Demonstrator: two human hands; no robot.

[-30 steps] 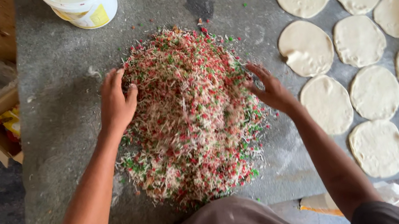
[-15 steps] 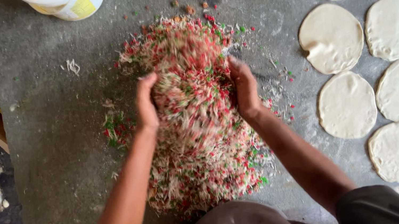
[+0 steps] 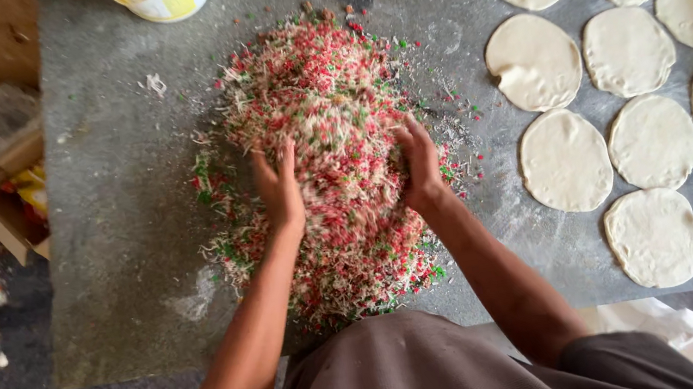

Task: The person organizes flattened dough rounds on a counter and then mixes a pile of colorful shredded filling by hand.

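Since half a second ago both hands sit lower in the shredded mix; left hand and right hand spread open, heap between them and toward twelve o'clock.

A worker, seen from above, wears a plain brown garment with short sleeves that end above the elbows, its cloth creased over the midriff. Both forearms are bare to the wrists. The left hand and the right hand carry no gloves, rings or watch, and pale crumbs cling to the fingers.
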